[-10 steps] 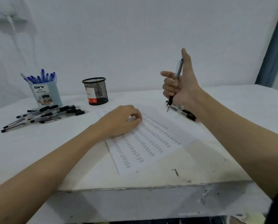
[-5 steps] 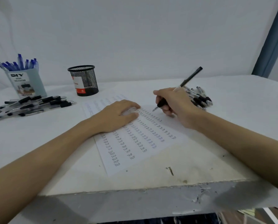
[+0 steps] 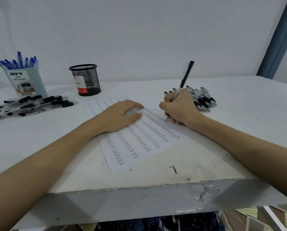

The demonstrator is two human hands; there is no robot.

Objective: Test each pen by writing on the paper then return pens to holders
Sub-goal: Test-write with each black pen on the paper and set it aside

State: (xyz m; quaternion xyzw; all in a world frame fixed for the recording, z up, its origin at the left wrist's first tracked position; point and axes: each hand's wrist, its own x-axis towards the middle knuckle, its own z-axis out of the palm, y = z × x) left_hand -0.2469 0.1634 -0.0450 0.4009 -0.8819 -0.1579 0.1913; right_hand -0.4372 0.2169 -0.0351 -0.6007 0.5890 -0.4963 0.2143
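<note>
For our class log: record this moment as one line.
step: writing test | right hand: grips black pen, tip on paper | left hand: flat, pressing paper | mesh holder: looks empty

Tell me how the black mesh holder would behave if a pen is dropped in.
The black mesh holder looks light and possibly empty, so it may slide or tip. Its upright, wide-mouthed shape should help. Both hands are busy at the paper, so nothing steadies it.

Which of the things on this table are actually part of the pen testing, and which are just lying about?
Part of the job:
black pen in the right hand
paper under the left hand
black pens at left and right
mesh holder
blue organizer

Lying about:
nail
curtain
</note>
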